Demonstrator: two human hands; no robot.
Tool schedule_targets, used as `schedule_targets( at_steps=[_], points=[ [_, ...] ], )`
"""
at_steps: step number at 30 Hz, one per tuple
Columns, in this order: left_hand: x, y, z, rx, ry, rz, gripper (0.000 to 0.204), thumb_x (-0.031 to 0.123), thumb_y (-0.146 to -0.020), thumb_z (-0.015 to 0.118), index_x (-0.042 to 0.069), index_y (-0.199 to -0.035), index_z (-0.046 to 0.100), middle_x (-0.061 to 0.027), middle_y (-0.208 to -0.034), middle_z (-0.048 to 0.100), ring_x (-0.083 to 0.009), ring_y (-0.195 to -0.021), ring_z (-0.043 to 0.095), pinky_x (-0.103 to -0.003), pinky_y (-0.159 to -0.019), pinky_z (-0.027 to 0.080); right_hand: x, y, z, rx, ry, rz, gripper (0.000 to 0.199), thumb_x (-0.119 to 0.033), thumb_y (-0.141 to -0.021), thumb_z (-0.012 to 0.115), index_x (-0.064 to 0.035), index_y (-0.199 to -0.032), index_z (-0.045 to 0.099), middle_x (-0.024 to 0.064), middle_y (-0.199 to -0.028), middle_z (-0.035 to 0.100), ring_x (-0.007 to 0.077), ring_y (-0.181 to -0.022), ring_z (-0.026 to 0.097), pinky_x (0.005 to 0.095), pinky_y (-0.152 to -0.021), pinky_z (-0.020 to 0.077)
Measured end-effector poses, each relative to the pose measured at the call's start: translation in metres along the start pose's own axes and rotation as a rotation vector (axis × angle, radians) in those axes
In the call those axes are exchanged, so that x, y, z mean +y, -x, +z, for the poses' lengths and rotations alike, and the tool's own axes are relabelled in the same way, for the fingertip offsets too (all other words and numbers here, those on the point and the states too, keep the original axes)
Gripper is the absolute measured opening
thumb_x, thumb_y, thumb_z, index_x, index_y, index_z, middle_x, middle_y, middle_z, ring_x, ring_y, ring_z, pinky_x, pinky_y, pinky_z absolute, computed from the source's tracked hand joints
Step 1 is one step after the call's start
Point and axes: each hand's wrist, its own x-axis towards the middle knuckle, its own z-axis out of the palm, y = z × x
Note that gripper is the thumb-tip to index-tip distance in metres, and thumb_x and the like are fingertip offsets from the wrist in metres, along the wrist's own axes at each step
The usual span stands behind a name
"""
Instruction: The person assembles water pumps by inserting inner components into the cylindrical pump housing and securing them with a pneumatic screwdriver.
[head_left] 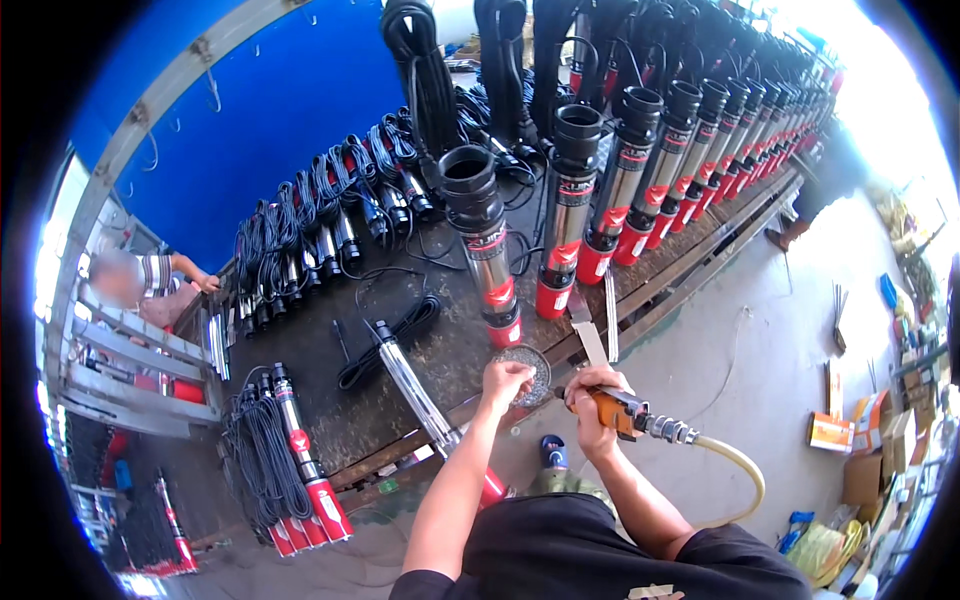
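My left hand (508,383) is closed in a pinch over a round dish (547,368) of small metal pieces at the bench's near edge; whatever the fingertips hold is too small to make out. Wrapped in my right hand (594,405) is an orange air screwdriver (622,413), its nose pointing left toward the dish. A pale air hose (742,468) runs from its back end. Just beyond the dish stands a steel and red pump (490,262) with a black open top. To the left of my left forearm, a steel pump (412,388) lies tilted across the bench edge.
A long row of upright pumps (630,180) stretches away to the right. Pumps with coiled black cables (300,235) lie further left, and more (275,465) lie at the near-left corner. Another person (160,285) is at the far left. Cardboard boxes (865,475) sit on the floor at right.
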Motion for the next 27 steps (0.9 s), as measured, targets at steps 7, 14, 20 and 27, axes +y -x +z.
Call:
schedule_targets(
  at_steps=[7, 14, 20, 27],
  points=[
    [-0.005, 0.019, -0.009, -0.009, 0.399, -0.070, 0.013, 0.011, -0.096, 0.064, 0.000, -0.099, 0.070, -0.0113, -0.085, 0.072, -0.0157, -0.068, 0.069, -0.027, -0.057, 0.056, 0.008, 0.006, 0.011, 0.014, -0.117, 0.062, 0.020, 0.010, -0.087, 0.050, -0.0024, -0.104, 0.051, 0.0137, -0.098, 0.056, 0.0184, -0.071, 0.058, 0.0320, -0.067, 0.0509],
    [0.031, 0.085, -0.030, -0.224, 1.074, -0.275, 0.014, 0.012, -0.094, 0.064, 0.000, -0.093, 0.071, -0.0126, -0.086, 0.072, -0.0200, -0.071, 0.063, -0.027, -0.063, 0.051, 0.004, 0.007, 0.029, 0.150, -0.355, 0.140, 0.020, 0.005, -0.085, 0.052, -0.0028, -0.103, 0.051, 0.0135, -0.096, 0.054, 0.0181, -0.070, 0.054, 0.0353, -0.067, 0.0484],
    [0.042, 0.131, -0.040, -0.331, 1.219, -0.134, 0.017, 0.013, -0.096, 0.065, -0.002, -0.100, 0.072, -0.0138, -0.085, 0.071, -0.0171, -0.069, 0.059, -0.026, -0.059, 0.045, -0.006, 0.009, 0.061, 0.171, -0.454, 0.147, 0.020, 0.002, -0.083, 0.052, -0.0041, -0.102, 0.051, 0.0125, -0.092, 0.053, 0.0176, -0.067, 0.050, 0.0374, -0.068, 0.0470],
    [0.011, 0.160, -0.061, -0.225, 1.261, -0.023, 0.015, 0.009, -0.097, 0.061, -0.002, -0.106, 0.066, -0.0143, -0.092, 0.071, -0.0188, -0.074, 0.065, -0.029, -0.064, 0.050, 0.001, 0.030, 0.081, 0.094, -0.437, 0.230, 0.021, -0.002, -0.078, 0.052, -0.0038, -0.099, 0.049, 0.0120, -0.090, 0.052, 0.0171, -0.066, 0.047, 0.0363, -0.066, 0.0454]
  ],
)
